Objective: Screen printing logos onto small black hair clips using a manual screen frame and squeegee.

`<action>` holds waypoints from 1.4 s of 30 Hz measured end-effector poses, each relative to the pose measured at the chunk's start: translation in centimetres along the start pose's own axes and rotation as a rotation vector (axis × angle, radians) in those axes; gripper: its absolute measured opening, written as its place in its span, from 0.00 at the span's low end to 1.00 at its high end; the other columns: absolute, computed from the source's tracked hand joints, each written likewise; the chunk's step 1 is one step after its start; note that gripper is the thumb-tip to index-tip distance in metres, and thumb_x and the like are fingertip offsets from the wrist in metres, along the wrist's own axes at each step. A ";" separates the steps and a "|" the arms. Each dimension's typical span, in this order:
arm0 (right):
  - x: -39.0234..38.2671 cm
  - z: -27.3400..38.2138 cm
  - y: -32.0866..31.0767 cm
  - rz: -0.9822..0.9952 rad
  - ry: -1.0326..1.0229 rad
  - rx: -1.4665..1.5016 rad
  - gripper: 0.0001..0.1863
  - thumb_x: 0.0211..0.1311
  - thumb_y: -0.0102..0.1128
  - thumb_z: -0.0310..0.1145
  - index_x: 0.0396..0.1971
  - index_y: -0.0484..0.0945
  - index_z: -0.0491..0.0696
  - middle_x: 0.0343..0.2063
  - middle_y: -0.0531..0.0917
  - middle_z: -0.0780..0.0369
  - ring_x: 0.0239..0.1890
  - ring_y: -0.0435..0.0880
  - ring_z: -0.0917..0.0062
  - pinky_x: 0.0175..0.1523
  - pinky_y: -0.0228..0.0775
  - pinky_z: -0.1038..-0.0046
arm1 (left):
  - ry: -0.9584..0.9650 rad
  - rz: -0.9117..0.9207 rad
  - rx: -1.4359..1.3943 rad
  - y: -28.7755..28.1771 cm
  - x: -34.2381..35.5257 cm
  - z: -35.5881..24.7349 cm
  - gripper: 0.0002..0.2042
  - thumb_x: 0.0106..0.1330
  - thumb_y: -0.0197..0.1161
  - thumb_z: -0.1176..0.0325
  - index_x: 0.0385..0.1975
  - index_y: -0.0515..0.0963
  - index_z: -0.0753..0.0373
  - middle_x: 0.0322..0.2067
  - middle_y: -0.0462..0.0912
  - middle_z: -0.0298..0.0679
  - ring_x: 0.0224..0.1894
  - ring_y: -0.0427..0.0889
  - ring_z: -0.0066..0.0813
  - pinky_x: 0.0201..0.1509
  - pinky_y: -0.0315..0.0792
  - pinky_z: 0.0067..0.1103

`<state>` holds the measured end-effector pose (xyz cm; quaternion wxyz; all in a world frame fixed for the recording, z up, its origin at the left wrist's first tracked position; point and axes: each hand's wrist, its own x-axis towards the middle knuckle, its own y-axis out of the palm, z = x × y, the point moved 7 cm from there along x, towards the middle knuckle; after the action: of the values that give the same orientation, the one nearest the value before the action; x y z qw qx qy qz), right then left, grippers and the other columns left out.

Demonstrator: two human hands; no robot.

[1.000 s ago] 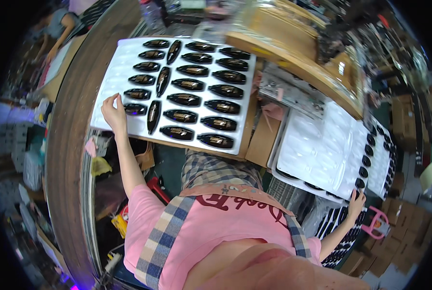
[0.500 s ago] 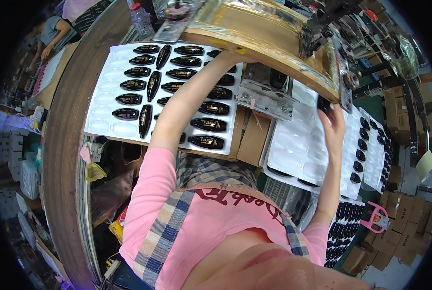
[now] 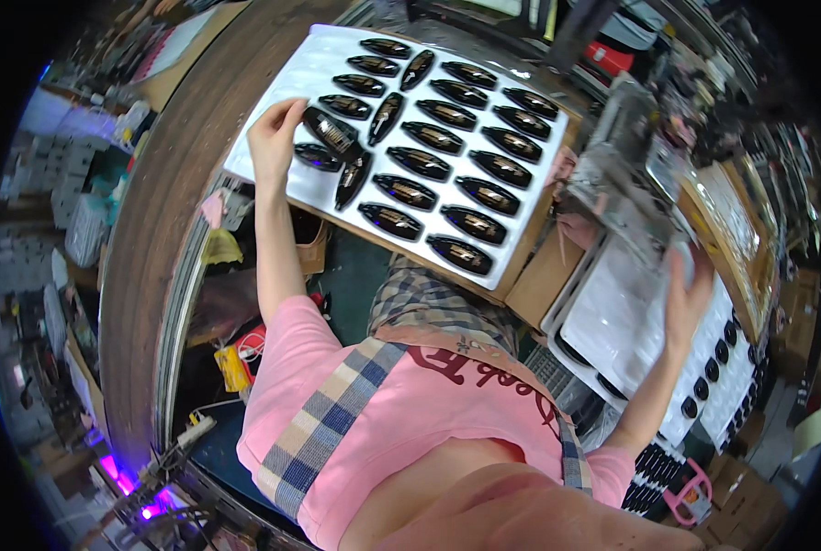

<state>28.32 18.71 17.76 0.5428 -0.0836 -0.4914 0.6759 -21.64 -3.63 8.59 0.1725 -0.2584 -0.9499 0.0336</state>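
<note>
While cartons (image 3: 741, 505) stand rightward, tabletop (image 3: 158, 188) flanks tray (image 3: 311, 64).

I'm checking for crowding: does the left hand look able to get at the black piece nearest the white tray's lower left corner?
Probably, but not freely: the left hand seems to hold another black piece, partly overlapping the corner piece, whose left end shows uncovered.

There are twenty-three glossy black pieces (image 3: 419, 163) on or over one white tray (image 3: 314, 69) — six, three, seven and seven by column — plus, at right, at least two more white trays (image 3: 608, 321), black ovals (image 3: 712, 369) too blurred to count surely, and one wooden frame (image 3: 718, 257).
</note>
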 end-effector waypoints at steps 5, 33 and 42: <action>-7.8 -7.8 -9.8 -0.159 0.320 -0.181 0.28 0.58 0.52 0.35 0.57 0.56 0.44 0.55 0.61 0.51 0.50 0.70 0.68 0.49 0.64 0.73 | -0.164 -0.136 0.163 -7.9 -2.8 9.7 0.11 0.56 0.60 0.69 0.31 0.77 0.72 0.25 0.79 0.38 0.29 0.76 0.19 0.36 0.68 0.13; 3.1 -0.5 4.5 0.086 0.015 0.344 0.16 0.47 0.63 0.30 0.35 0.73 0.37 0.30 0.78 0.62 0.33 0.74 0.81 0.40 0.65 0.79 | 0.143 0.872 -0.434 37.1 -0.8 -10.2 0.11 0.60 0.54 0.67 0.39 0.76 0.62 0.34 0.79 0.36 0.34 0.77 0.26 0.42 0.69 0.18; 1.2 1.1 2.9 0.092 -0.052 0.053 0.21 0.54 0.56 0.36 0.44 0.69 0.37 0.43 0.74 0.54 0.47 0.70 0.69 0.53 0.57 0.72 | 0.019 0.409 -0.108 13.3 11.9 1.4 0.16 0.56 0.60 0.60 0.34 0.77 0.67 0.28 0.79 0.36 0.30 0.76 0.19 0.37 0.70 0.15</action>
<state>25.19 19.28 16.67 0.5004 -0.0741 -0.4829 0.7148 -25.35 13.90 8.89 0.1569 -0.4550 -0.8764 0.0146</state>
